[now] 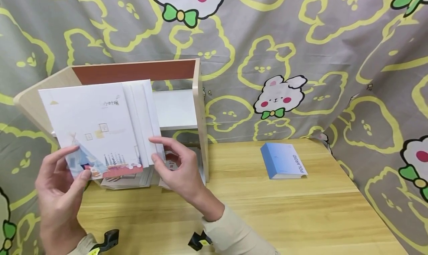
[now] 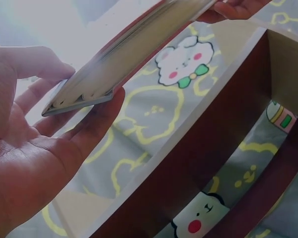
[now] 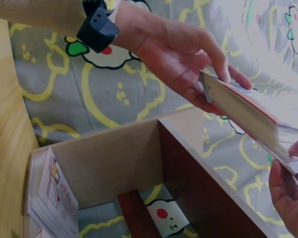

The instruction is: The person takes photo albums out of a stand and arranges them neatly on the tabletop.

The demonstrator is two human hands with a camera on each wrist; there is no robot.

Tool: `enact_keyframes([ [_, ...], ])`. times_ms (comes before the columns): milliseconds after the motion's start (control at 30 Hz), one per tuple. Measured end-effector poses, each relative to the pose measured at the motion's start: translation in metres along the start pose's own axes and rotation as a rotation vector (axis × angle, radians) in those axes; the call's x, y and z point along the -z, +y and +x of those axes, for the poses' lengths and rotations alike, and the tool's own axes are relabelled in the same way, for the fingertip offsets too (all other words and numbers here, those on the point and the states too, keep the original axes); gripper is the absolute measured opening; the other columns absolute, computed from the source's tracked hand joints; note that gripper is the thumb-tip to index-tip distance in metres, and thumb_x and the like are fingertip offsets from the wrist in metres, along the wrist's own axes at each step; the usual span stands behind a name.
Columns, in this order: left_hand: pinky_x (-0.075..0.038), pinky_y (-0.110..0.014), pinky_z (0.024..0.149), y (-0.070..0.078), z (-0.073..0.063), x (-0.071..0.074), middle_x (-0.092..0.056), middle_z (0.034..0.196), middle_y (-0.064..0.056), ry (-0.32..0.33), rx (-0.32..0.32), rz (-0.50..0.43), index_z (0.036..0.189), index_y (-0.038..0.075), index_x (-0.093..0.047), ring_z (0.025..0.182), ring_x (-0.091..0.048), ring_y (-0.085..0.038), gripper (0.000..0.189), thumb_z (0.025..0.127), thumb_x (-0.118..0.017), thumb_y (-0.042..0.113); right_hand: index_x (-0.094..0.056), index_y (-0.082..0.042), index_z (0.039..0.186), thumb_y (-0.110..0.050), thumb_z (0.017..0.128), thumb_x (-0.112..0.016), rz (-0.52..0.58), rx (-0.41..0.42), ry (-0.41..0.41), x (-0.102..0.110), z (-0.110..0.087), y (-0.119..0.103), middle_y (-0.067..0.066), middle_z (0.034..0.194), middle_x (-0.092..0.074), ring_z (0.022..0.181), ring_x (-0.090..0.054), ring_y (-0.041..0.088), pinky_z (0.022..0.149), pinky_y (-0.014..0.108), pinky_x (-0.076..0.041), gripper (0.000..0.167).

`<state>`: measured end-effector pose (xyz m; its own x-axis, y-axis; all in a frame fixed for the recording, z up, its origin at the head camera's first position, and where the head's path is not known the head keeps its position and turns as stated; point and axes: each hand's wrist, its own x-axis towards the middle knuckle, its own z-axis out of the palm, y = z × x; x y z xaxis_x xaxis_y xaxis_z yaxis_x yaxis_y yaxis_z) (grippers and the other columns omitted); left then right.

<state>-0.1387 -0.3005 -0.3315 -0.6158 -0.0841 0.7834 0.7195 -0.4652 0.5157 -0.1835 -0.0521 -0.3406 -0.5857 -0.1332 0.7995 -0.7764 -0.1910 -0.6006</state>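
Observation:
A white book (image 1: 90, 125) with a tent drawing and Chinese lettering on its cover is held up in front of the shelf. My left hand (image 1: 63, 192) grips its lower left corner, thumb and index finger on the cover. At the opposite edge, my right hand (image 1: 180, 166) pinches the layered pages between thumb and fingers. The left wrist view shows the page block of the book (image 2: 134, 49) from below, with reddish edges along it. In the right wrist view the book (image 3: 248, 116) tilts, spanning both hands.
Behind the book stands a wooden shelf unit (image 1: 200, 110) with a white shelf board (image 1: 175, 108). Other books (image 3: 52, 193) lie in its lower part. A blue-and-white POLAROID box (image 1: 284, 160) rests on the wooden table (image 1: 284, 214) to the right. Patterned cloth (image 1: 321, 62) hangs behind.

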Motion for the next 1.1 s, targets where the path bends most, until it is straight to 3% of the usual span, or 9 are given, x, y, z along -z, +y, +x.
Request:
enact_keyframes([
  [433,-0.059,-0.031,0.084,-0.012,0.003,-0.013,-0.054,0.127,-0.033,-0.027,-0.024,0.035,0.136,-0.027,-0.035,0.101,-0.064,-0.034,0.056,0.081,-0.043,-0.036,-0.064,0.001,0.13,0.007,0.095,-0.065,0.05,-0.02,0.031,0.017,-0.002,-0.003,0.015,0.125,-0.068,0.094,-0.066,0.02,0.076,0.035,-0.061,0.036],
  [633,-0.059,-0.03,0.084,-0.017,0.003,-0.017,-0.055,0.126,-0.031,-0.039,-0.005,0.088,0.138,-0.024,-0.037,0.102,-0.064,-0.032,0.057,0.082,-0.046,-0.033,-0.064,0.001,0.131,0.008,0.093,-0.066,0.047,-0.034,0.037,0.026,-0.002,-0.003,0.014,0.127,-0.067,0.094,-0.065,0.02,0.079,0.037,-0.061,0.038],
  [900,-0.058,-0.028,0.086,-0.023,0.003,-0.021,-0.055,0.128,-0.03,-0.094,0.014,0.159,0.139,-0.021,-0.039,0.105,-0.064,-0.031,0.058,0.084,-0.052,-0.03,-0.062,-0.001,0.134,0.009,0.093,-0.066,0.047,-0.065,0.041,0.038,-0.006,-0.005,0.012,0.132,-0.064,0.099,-0.065,0.024,0.084,0.037,-0.059,0.042],
  [1100,-0.06,-0.027,0.08,-0.028,0.003,-0.025,-0.055,0.128,-0.029,-0.136,0.032,0.177,0.14,-0.021,-0.039,0.102,-0.066,-0.03,0.06,0.082,-0.047,-0.034,-0.061,0.001,0.134,0.009,0.093,-0.066,0.053,-0.072,0.055,0.046,-0.009,-0.007,0.014,0.131,-0.064,0.098,-0.065,0.024,0.084,0.036,-0.06,0.042],
])
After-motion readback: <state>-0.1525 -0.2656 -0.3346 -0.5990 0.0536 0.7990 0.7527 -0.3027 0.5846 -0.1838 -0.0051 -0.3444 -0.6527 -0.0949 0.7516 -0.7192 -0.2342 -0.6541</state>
